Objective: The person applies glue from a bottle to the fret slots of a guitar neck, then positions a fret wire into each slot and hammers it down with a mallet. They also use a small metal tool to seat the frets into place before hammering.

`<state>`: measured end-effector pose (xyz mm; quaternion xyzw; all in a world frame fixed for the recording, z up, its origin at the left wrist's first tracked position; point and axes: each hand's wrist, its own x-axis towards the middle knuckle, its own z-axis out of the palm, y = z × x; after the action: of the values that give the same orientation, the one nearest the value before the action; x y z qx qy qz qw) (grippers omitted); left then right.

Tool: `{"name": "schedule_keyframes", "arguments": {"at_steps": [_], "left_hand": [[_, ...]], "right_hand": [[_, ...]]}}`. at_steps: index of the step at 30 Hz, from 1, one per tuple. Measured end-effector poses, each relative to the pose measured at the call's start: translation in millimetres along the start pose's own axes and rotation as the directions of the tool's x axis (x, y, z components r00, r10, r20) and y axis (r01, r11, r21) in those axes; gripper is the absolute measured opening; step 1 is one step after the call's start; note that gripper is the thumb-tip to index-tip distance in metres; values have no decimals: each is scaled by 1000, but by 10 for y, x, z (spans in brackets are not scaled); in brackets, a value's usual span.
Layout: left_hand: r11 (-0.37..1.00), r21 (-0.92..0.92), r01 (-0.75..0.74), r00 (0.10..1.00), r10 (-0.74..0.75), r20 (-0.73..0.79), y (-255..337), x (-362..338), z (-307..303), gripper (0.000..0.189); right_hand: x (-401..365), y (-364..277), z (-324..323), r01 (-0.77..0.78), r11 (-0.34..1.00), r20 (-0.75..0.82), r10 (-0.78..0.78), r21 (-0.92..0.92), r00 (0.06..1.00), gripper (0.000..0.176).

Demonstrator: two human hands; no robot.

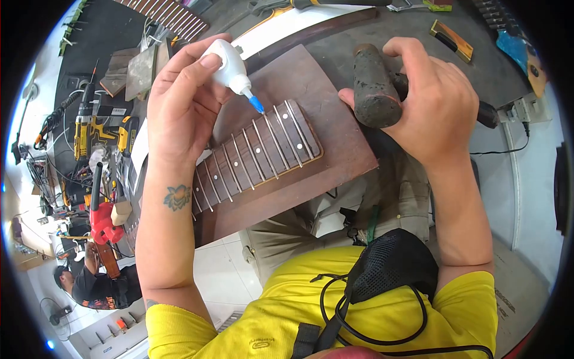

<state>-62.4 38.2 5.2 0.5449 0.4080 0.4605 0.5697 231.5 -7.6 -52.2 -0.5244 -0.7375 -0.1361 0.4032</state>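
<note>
My left hand is closed around a white glue bottle tilted nozzle-down. Its blue tip is at a fret near the wide end of a guitar fretboard. Metal frets cross the dark wood, some overhanging its edges, with pale round inlay dots between them. Under the fretboard lies a flat brown wooden board. In my right hand is a mallet with a worn black cylindrical head, raised to the right of the fretboard. Its handle is mostly hidden by my fingers.
A second fretted neck lies at the back left. At left are a yellow power drill, a red blower-like tool and cables. A small brass-edged block sits at back right. Another person works at lower left.
</note>
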Motion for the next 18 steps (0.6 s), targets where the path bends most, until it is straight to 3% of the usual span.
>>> {"name": "schedule_keyframes", "arguments": {"at_steps": [5, 18], "left_hand": [[996, 93, -14, 997, 7, 73, -7, -10, 36, 40], [983, 186, 3, 998, -15, 63, -4, -29, 92, 39]], "right_hand": [[34, -58, -3, -27, 999, -36, 26, -38, 999, 54], [40, -68, 4, -38, 998, 0, 38, -58, 999, 54]]}}
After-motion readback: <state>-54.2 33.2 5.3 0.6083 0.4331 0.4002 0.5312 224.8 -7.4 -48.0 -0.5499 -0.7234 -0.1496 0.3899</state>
